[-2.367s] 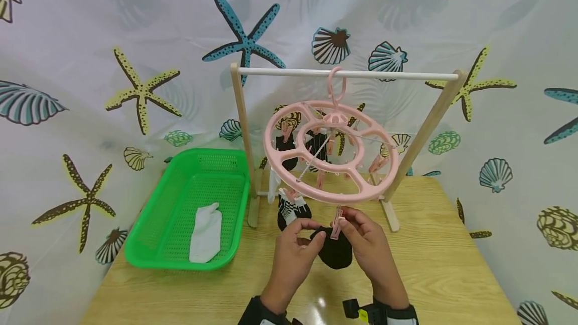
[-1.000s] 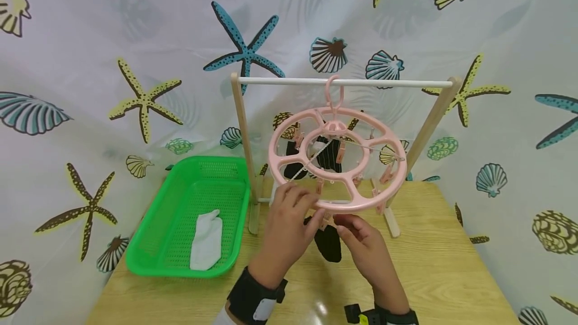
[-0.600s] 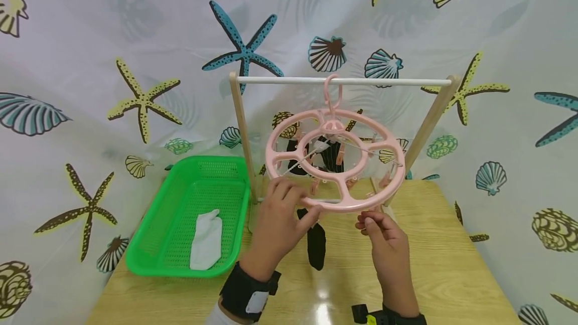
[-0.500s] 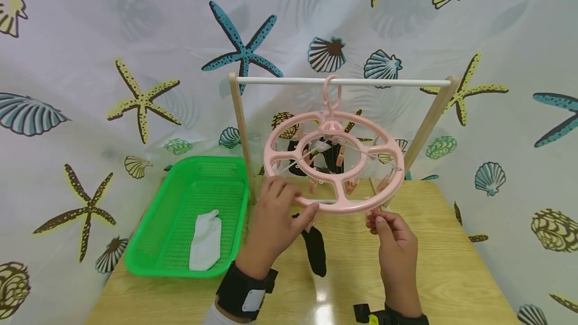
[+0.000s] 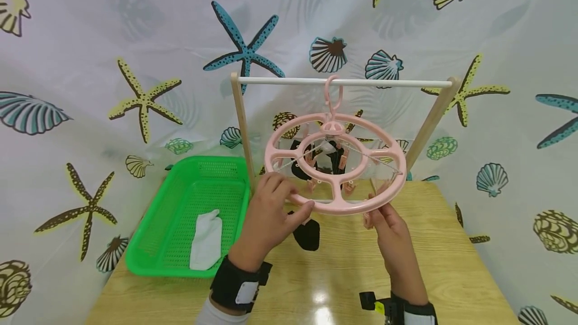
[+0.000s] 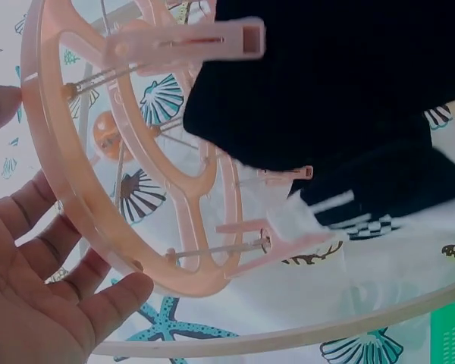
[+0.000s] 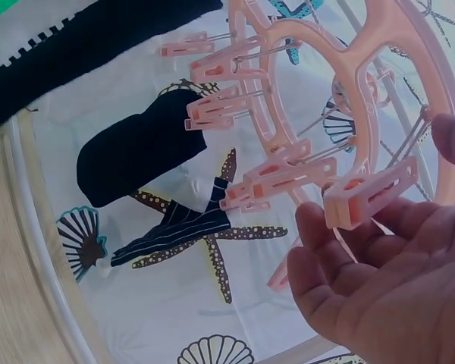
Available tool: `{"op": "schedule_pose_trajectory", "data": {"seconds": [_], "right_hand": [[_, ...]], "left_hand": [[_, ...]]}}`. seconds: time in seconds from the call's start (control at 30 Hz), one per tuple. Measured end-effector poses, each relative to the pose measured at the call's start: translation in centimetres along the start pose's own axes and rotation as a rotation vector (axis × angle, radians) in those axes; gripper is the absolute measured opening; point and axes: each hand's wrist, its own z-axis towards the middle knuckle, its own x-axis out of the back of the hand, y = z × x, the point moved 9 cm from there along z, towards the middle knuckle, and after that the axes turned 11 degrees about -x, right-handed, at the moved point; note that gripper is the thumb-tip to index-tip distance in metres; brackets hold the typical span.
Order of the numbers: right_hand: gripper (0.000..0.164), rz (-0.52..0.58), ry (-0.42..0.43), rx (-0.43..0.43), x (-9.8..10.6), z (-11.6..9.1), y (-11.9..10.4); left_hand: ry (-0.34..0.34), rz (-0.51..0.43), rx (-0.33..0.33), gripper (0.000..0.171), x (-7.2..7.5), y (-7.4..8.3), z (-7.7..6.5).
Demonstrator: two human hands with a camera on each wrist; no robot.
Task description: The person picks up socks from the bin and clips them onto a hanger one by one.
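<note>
A pink round drying hanger (image 5: pixel 347 208) hangs by its hook, with clips dangling beneath it. My left hand (image 5: pixel 271 214) holds its front-left rim, fingers on top and thumb at the near edge. At the front right, my right hand (image 5: pixel 393 227) holds the rim beside a pink clip (image 7: pixel 371 196), its fingers bent beneath that clip. A black sock (image 5: pixel 307 235) hangs from the front-left part, by my left thumb. In the right wrist view, another black sock (image 7: pixel 140 148) and a striped sock (image 7: pixel 182 227) hang from clips; a black-and-white sock (image 6: pixel 387 186) shows in the left wrist view.
The hanger's hook sits on the white rod (image 5: pixel 289 81) of a wooden stand (image 5: pixel 242 124). A green basket (image 5: pixel 135 260) stands left on the wooden table (image 5: pixel 429 265), with one white sock (image 5: pixel 206 239) in it. A patterned cloth backs everything.
Both hands have left the black sock and its clip for the hanger's rim. The hanger has turned, carrying the front sock leftward. My left hand moved left, my right hand right.
</note>
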Motion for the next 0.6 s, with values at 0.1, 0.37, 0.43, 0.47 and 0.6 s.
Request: {"op": "schedule_pose_trajectory", "data": {"seconds": [0.1, 0.37, 0.43, 0.47, 0.6], "right_hand": [[0.026, -0.027, -0.02, -0.024, -0.3, 0.1, 0.3], [0.036, -0.07, -0.043, -0.087, -0.3, -0.1, 1.0], [0.038, -0.077, -0.055, -0.094, -0.4, -0.2, 1.1], [0.038, -0.075, -0.063, -0.099, -0.4, -0.2, 1.1], [0.034, -0.036, -0.095, -0.105, -0.7, -0.3, 1.3]], "left_hand": [[0.007, -0.019, -0.019, 0.031, 0.2, -0.1, 0.1], [-0.038, -0.08, -0.031, 0.028, 0.3, -0.6, 0.2], [-0.06, -0.084, -0.033, 0.028, 0.2, -0.7, 0.2], [-0.069, -0.086, -0.035, 0.027, 0.3, -0.7, 0.3], [-0.095, -0.103, -0.04, 0.026, 0.4, -0.8, 0.3]]}}
